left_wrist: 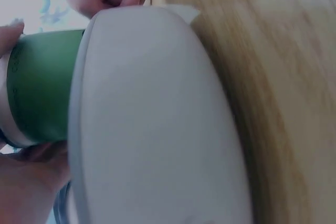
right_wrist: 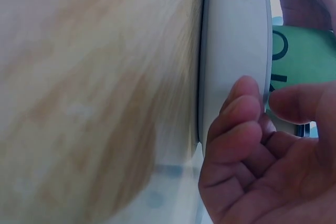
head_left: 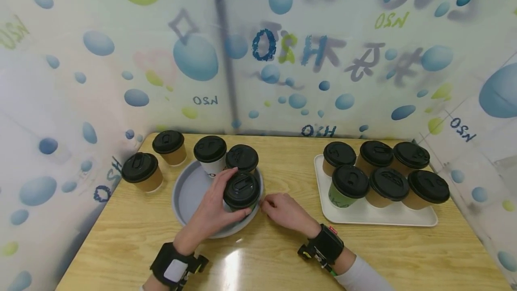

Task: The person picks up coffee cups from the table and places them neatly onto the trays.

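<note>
My left hand [head_left: 214,210] grips a black-lidded paper cup [head_left: 241,190] with a green sleeve [left_wrist: 44,85], thumb on its near side and fingers around the far side. The cup is at the right part of a round grey tray [head_left: 183,210]. Behind it in the tray stand a white cup [head_left: 210,155] and another black-lidded cup [head_left: 242,158], its body mostly hidden. My right hand [head_left: 284,210] rests beside the tray's right rim, fingers loosely curled with nothing between them; in the right wrist view its fingertips [right_wrist: 244,103] overlap the tray's pale wall.
Two brown cups [head_left: 141,172] [head_left: 169,147] with black lids stand on the wooden table [head_left: 282,259], left of the round tray. On the right, a white rectangular tray [head_left: 379,219] bears several lidded cups, one green-sleeved [head_left: 343,192]. A patterned curtain [head_left: 258,80] hangs behind the table.
</note>
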`<state>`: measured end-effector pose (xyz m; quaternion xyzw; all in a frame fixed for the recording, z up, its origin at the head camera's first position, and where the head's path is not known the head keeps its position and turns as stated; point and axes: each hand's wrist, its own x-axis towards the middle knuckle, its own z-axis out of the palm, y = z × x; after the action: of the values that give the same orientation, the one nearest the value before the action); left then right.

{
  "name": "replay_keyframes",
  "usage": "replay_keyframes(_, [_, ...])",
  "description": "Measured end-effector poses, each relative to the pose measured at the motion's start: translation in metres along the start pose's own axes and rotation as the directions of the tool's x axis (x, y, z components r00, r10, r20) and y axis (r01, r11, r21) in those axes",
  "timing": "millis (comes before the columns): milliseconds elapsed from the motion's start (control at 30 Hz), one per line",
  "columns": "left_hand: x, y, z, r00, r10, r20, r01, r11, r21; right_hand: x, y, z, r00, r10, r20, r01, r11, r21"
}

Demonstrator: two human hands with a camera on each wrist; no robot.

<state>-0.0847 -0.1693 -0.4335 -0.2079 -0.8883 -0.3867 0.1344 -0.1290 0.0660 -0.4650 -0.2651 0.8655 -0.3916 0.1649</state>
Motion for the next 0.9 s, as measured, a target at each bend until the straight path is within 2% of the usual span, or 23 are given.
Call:
replay_keyframes(67, [0.000,-0.001,-0.005,0.999,-0.010,0.039,0.010,1.000,0.002,0.000,0.000,0.002,1.000,0.000,0.015,-0.001,1.000,0.011])
replay_keyframes(167, [-0.001,-0.004,-0.021,0.996,-0.016,0.086,0.018,1.000,-0.025,-0.001,0.000,0.004,1.000,0.005,0.026,-0.005,1.000,0.022])
replay_keyframes(267, [-0.002,-0.009,-0.040,0.996,-0.012,0.090,0.016,0.999,-0.041,-0.001,-0.001,0.004,1.000,0.003,0.022,-0.004,1.000,0.028])
replay_keyframes(333, [-0.002,-0.014,-0.049,0.998,0.007,0.062,-0.005,0.999,-0.032,-0.001,-0.001,0.005,1.000,0.005,0.019,-0.006,0.999,0.035])
replay_keyframes(467, [-0.005,-0.027,-0.063,0.999,0.012,-0.036,-0.009,0.996,0.085,0.000,-0.002,0.005,1.000,0.007,0.023,-0.008,0.999,0.049])
replay_keyframes(533, [-0.008,-0.037,-0.069,0.995,-0.008,-0.099,0.024,0.986,0.165,-0.001,-0.002,0.004,1.000,0.007,0.028,-0.009,0.998,0.055])
replay_keyframes(600, [-0.015,-0.048,-0.075,0.988,-0.058,-0.142,0.091,0.967,0.236,-0.002,-0.001,0.003,0.999,0.015,0.029,-0.017,0.999,0.051])
replay_keyframes(667, [-0.023,-0.059,-0.080,0.979,-0.134,-0.157,0.176,0.940,0.293,-0.003,0.000,0.000,1.000,0.018,0.019,-0.019,0.999,0.041])
replay_keyframes(733, [-0.032,-0.069,-0.083,0.960,-0.242,-0.141,0.275,0.909,0.312,-0.004,0.001,-0.004,1.000,0.023,-0.011,-0.023,0.999,0.028])
replay_keyframes(833, [-0.040,-0.079,-0.086,0.912,-0.397,-0.104,0.410,0.871,0.270,-0.004,0.002,-0.009,0.998,0.019,-0.063,-0.018,1.000,0.018])
replay_keyframes(900, [-0.042,-0.085,-0.085,0.886,-0.455,-0.092,0.463,0.854,0.236,-0.003,0.003,-0.011,0.996,0.027,-0.090,-0.025,0.999,0.020])
